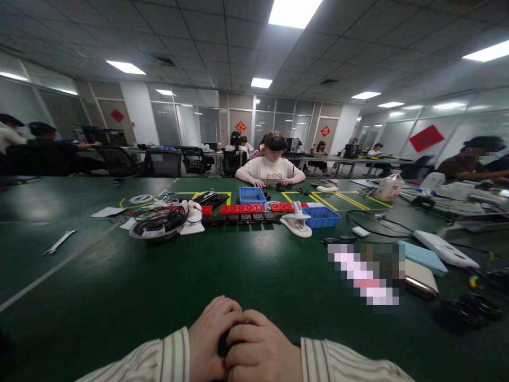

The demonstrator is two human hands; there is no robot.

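My left hand point(209, 337) and my right hand point(262, 347) meet at the near edge of the green table point(159, 281). Their fingers are curled and touch one another, the right ones partly over the left. Something dark shows in the small gap between the palms, but my fingers hide what it is. Both wrists come out of striped cream sleeves. Farther off, ahead of the hands, stand a row of red power sockets point(242, 208) and black socket pieces point(246, 218), with a white clip point(297, 222) at the right end.
A metal bowl point(149, 233) of cables and a wrench point(59, 242) lie left. Blue bins point(321, 218) stand ahead. To the right are a light blue case point(423, 258), a white power bank point(445, 249) and a bottle point(389, 187). Opposite sits a person point(270, 168).
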